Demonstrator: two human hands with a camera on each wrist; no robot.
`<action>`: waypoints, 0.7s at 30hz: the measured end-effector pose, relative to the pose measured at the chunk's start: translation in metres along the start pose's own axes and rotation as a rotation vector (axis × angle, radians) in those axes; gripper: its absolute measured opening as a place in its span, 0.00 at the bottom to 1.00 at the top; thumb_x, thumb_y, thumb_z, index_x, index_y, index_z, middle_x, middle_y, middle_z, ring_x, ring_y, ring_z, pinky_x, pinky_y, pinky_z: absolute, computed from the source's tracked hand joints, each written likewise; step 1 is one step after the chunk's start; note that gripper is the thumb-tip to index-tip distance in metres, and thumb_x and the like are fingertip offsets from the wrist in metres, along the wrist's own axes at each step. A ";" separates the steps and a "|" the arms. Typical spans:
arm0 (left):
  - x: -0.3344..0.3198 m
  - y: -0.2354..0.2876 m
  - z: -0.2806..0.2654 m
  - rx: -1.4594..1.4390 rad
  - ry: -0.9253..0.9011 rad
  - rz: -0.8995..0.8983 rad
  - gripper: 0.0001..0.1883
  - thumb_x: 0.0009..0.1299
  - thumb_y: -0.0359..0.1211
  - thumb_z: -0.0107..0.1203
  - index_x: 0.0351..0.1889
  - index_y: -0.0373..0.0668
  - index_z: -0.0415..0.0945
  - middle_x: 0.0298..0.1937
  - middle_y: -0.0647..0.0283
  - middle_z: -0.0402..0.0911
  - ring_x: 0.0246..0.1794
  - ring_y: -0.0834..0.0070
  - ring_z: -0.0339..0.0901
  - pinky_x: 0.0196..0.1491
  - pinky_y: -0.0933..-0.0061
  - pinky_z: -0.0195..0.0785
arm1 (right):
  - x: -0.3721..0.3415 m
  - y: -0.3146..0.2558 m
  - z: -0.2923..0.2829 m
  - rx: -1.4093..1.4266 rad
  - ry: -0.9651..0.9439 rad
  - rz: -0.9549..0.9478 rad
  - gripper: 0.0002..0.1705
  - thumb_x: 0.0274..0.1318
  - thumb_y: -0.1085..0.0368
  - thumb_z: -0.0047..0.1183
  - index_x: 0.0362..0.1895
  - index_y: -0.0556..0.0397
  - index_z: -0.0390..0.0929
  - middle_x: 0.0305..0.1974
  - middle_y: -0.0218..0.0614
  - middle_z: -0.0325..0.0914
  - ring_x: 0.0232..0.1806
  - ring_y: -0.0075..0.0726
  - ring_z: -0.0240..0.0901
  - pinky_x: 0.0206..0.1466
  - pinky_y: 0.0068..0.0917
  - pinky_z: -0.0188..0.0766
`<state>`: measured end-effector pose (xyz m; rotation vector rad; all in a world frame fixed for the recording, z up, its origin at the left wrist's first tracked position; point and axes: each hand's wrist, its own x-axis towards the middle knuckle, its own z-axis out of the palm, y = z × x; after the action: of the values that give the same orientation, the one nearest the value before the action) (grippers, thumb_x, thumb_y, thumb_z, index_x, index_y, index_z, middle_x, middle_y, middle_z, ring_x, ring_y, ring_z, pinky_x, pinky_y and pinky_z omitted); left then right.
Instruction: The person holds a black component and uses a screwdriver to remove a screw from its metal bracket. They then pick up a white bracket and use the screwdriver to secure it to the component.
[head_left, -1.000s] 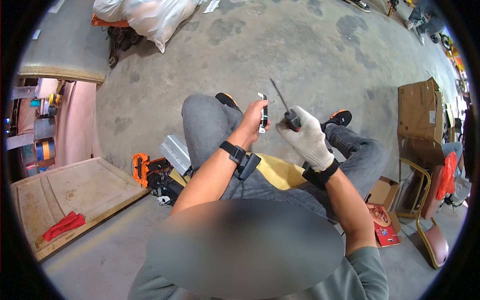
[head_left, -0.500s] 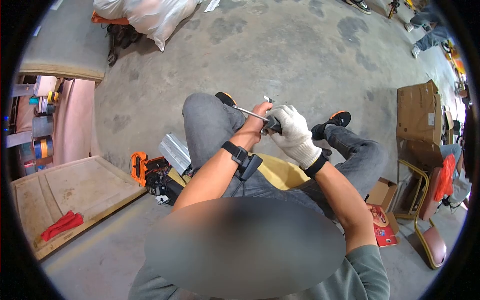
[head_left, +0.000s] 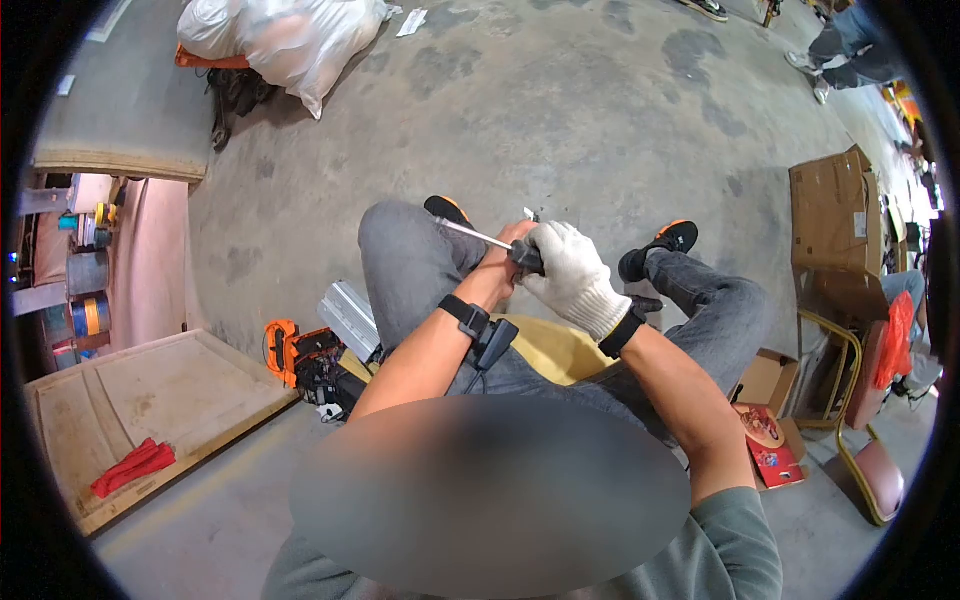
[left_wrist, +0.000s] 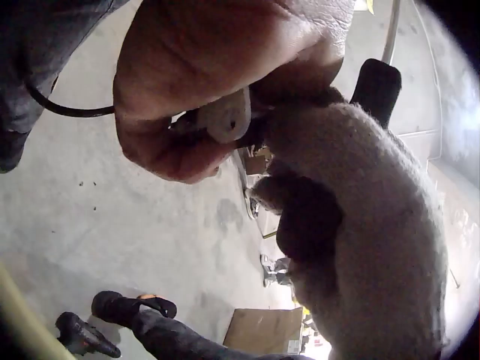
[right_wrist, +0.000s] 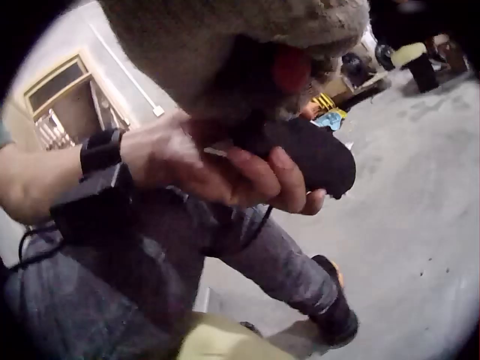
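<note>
My bare left hand grips a small white and black part, whose white end sticks out past the fingers. In the left wrist view, the part's rounded white piece shows between thumb and fingers. A dark oblong piece lies along the left fingers in the right wrist view. The gloved right hand is close against the left and holds a screwdriver by its dark handle. Its metal shaft points left across the left hand. The glove partly hides the handle's red end.
Yellow cloth lies between the legs. Beside the left leg are a silver case and an orange tool. A wooden board bears a red cloth. Cardboard boxes and a chair stand right.
The right hand has moved left to meet the left hand. The screwdriver has swung from pointing up and forward to pointing left across the left hand, which has turned and come slightly lower.
</note>
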<state>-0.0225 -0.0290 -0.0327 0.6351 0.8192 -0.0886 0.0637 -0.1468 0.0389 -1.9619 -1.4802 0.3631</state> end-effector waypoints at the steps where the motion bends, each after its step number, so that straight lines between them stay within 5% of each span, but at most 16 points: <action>1: 0.002 -0.001 0.002 0.022 0.017 0.039 0.11 0.74 0.41 0.51 0.40 0.46 0.80 0.37 0.66 0.83 0.35 0.77 0.82 0.38 0.73 0.77 | 0.000 0.000 0.000 0.030 -0.002 0.043 0.21 0.40 0.66 0.67 0.40 0.52 0.72 0.37 0.44 0.74 0.43 0.55 0.73 0.46 0.46 0.71; 7: -0.003 -0.003 0.002 -0.071 -0.056 0.035 0.11 0.74 0.40 0.51 0.43 0.45 0.79 0.40 0.64 0.83 0.39 0.75 0.82 0.43 0.71 0.77 | -0.002 0.007 0.007 -0.154 -0.043 -0.074 0.23 0.40 0.64 0.68 0.41 0.53 0.71 0.37 0.45 0.74 0.44 0.56 0.73 0.47 0.47 0.71; 9: -0.004 -0.004 0.008 -0.074 0.013 0.047 0.08 0.69 0.39 0.54 0.32 0.48 0.79 0.33 0.68 0.81 0.31 0.78 0.78 0.33 0.73 0.71 | -0.004 0.004 0.006 -0.186 -0.040 -0.103 0.24 0.40 0.63 0.68 0.42 0.54 0.71 0.37 0.45 0.74 0.44 0.56 0.73 0.47 0.47 0.71; 10: 0.006 -0.004 -0.002 -0.013 0.002 -0.039 0.10 0.74 0.39 0.50 0.44 0.46 0.79 0.41 0.65 0.82 0.38 0.75 0.81 0.44 0.69 0.77 | -0.004 0.001 0.003 -0.139 -0.034 -0.036 0.24 0.40 0.63 0.68 0.41 0.54 0.71 0.37 0.45 0.74 0.44 0.56 0.73 0.47 0.47 0.71; 11: 0.010 -0.006 -0.005 -0.016 0.004 -0.042 0.10 0.74 0.39 0.50 0.44 0.46 0.79 0.41 0.65 0.82 0.38 0.75 0.81 0.44 0.69 0.77 | -0.004 -0.001 -0.001 -0.093 -0.028 0.030 0.24 0.40 0.63 0.68 0.41 0.54 0.71 0.38 0.45 0.74 0.44 0.56 0.73 0.47 0.46 0.71; 13: 0.005 -0.005 -0.003 0.053 -0.064 0.078 0.10 0.73 0.39 0.51 0.42 0.46 0.79 0.38 0.66 0.82 0.37 0.77 0.80 0.38 0.71 0.76 | -0.003 -0.001 0.000 -0.146 -0.043 -0.003 0.23 0.39 0.64 0.68 0.41 0.53 0.71 0.38 0.44 0.75 0.43 0.55 0.73 0.47 0.46 0.71; 14: 0.004 -0.005 0.001 0.048 -0.004 0.045 0.10 0.72 0.40 0.51 0.41 0.45 0.78 0.34 0.66 0.81 0.31 0.77 0.79 0.27 0.73 0.72 | -0.006 0.003 0.003 -0.207 -0.048 -0.069 0.22 0.39 0.65 0.67 0.40 0.53 0.72 0.38 0.43 0.75 0.43 0.55 0.73 0.47 0.46 0.72; 16: 0.003 0.007 -0.009 0.059 -0.061 -0.075 0.11 0.72 0.41 0.51 0.41 0.45 0.78 0.33 0.65 0.81 0.28 0.76 0.79 0.23 0.73 0.70 | -0.007 0.009 -0.001 -0.221 -0.089 -0.124 0.18 0.39 0.68 0.65 0.37 0.52 0.72 0.37 0.42 0.75 0.43 0.54 0.74 0.47 0.46 0.71; 19: -0.001 0.013 -0.007 0.022 -0.115 -0.183 0.13 0.73 0.42 0.51 0.41 0.43 0.77 0.31 0.61 0.81 0.21 0.73 0.77 0.17 0.74 0.66 | -0.010 0.022 -0.021 0.147 -0.048 0.336 0.15 0.50 0.65 0.61 0.42 0.56 0.76 0.36 0.48 0.81 0.41 0.54 0.80 0.45 0.46 0.76; 21: 0.000 0.010 -0.006 -0.133 -0.079 -0.034 0.15 0.74 0.44 0.51 0.41 0.41 0.77 0.33 0.59 0.82 0.24 0.70 0.79 0.18 0.73 0.68 | -0.009 0.054 -0.015 0.239 0.226 0.446 0.14 0.52 0.62 0.59 0.41 0.57 0.77 0.32 0.45 0.82 0.34 0.45 0.82 0.40 0.39 0.76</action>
<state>-0.0241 -0.0177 -0.0310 0.4895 0.7536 -0.0892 0.1099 -0.1682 0.0147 -2.0462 -0.8122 0.4664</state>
